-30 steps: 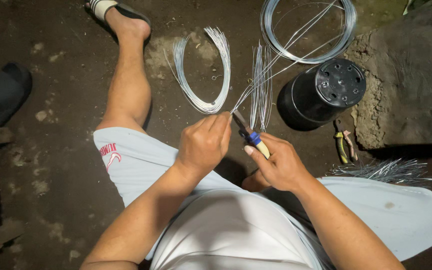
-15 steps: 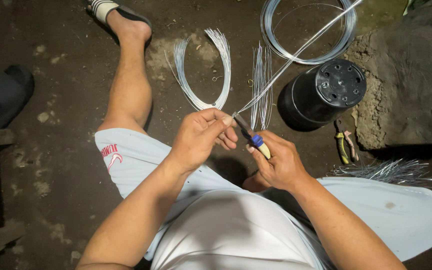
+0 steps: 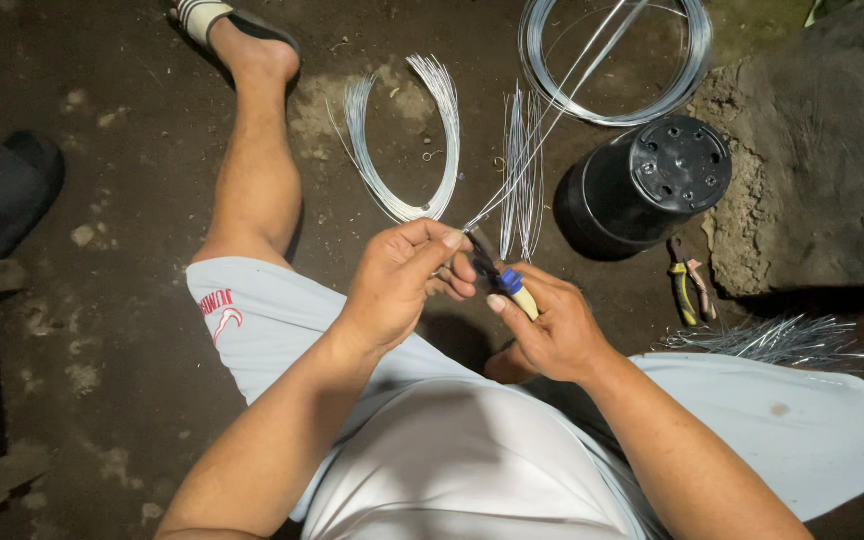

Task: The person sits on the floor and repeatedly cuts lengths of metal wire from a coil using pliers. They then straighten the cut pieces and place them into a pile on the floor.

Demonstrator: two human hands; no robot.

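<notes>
I sit on a dirt floor. My left hand (image 3: 402, 280) pinches the near ends of a few thin steel wires (image 3: 552, 125) that run up and away to the right. My right hand (image 3: 550, 325) grips pliers (image 3: 500, 277) with blue and yellow handles. The dark jaws of the pliers meet the wire ends right at my left fingertips.
A curved bundle of cut wires (image 3: 402, 140) and a straight bundle (image 3: 522, 170) lie ahead. A wire coil (image 3: 672, 90) and an upturned black pot (image 3: 647, 185) sit at right. A second pair of pliers (image 3: 690, 290) and short wire pieces (image 3: 767, 338) lie beside a rock (image 3: 822, 170).
My left hand has shifted its fingers at the wire ends, from a closed fist to a fingertip pinch. The held wires now slant up to the right. The pliers stay at the wire ends.
</notes>
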